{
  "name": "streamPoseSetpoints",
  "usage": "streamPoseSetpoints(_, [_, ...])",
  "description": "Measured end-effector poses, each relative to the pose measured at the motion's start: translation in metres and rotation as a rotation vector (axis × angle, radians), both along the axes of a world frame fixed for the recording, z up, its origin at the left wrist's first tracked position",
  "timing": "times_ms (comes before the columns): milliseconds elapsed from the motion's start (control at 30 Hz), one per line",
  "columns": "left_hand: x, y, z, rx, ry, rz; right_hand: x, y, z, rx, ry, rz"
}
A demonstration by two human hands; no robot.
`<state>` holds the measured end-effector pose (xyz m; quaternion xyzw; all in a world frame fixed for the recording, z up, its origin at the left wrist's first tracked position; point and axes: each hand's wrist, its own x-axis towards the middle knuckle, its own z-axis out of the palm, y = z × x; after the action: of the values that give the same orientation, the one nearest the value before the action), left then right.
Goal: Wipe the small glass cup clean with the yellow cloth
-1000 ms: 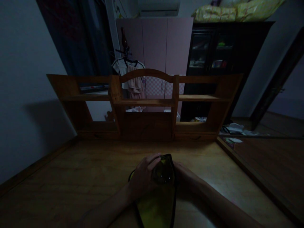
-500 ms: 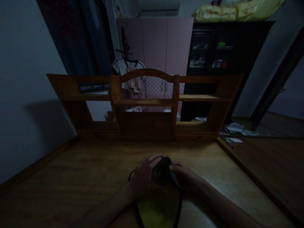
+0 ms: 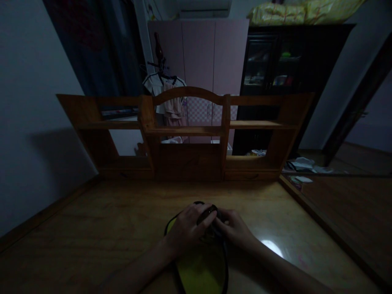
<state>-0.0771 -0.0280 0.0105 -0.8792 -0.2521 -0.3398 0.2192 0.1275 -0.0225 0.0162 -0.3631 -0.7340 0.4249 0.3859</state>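
A flat yellow-green piece with a dark rim (image 3: 200, 271) lies on the wooden desk (image 3: 101, 228) in front of me. At its far end my left hand (image 3: 186, 228) is curled over a small dark object (image 3: 208, 213) that I cannot make out in the dim light. My right hand (image 3: 234, 226) is closed on the same object from the right side. Both hands touch each other there. A thin dark loop (image 3: 171, 218) curves out from under my left hand.
A wooden shelf unit (image 3: 190, 130) stands along the back of the desk. Behind it are a pink wardrobe (image 3: 211, 57), hanging clothes (image 3: 168, 98) and a dark glass cabinet (image 3: 275, 69). A wall runs along the left; the desk's right edge (image 3: 321, 220) drops to the floor.
The dark object has been lowered and folded down toward the desk. My right hand has come round onto it from behind, and both hands now close over it.
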Motion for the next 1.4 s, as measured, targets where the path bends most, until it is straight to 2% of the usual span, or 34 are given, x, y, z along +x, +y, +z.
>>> streamPoseSetpoints(200, [0.003, -0.004, 0.003, -0.006, -0.015, 0.011, 0.003, 0.002, -0.007, 0.140, -0.145, -0.198])
streamPoseSetpoints(300, [0.003, -0.006, 0.006, -0.048, -0.038, -0.005, 0.003, 0.001, -0.007, 0.102, -0.123, -0.253])
streamPoseSetpoints(433, [0.001, -0.004, 0.005, -0.130, -0.098, 0.039, 0.002, 0.002, -0.004, 0.029, -0.023, -0.242])
streamPoseSetpoints(533, [0.000, -0.002, 0.000, -0.166, -0.155, 0.077, 0.002, 0.005, -0.002, -0.094, 0.100, -0.194])
streamPoseSetpoints(667, [-0.002, 0.000, -0.005, -0.167, -0.209, 0.064, 0.003, 0.008, -0.003, -0.397, 0.327, 0.032])
streamPoseSetpoints(733, [-0.002, -0.001, -0.005, -0.154, -0.214, 0.049, 0.004, 0.007, -0.005, -0.546, 0.402, 0.100])
streamPoseSetpoints(833, [-0.001, -0.005, -0.004, -0.115, -0.198, 0.031, 0.003, 0.003, -0.006, -0.626, 0.443, 0.167])
streamPoseSetpoints(967, [0.002, -0.008, -0.001, -0.051, -0.179, 0.016, -0.001, 0.000, -0.004, -0.592, 0.481, 0.243])
streamPoseSetpoints(1200, [0.005, -0.008, 0.001, -0.027, -0.176, 0.010, -0.003, -0.005, 0.005, -0.406, 0.445, 0.218])
streamPoseSetpoints(1400, [0.004, -0.010, 0.002, -0.049, -0.164, 0.006, -0.003, -0.004, 0.004, -0.285, 0.359, 0.164])
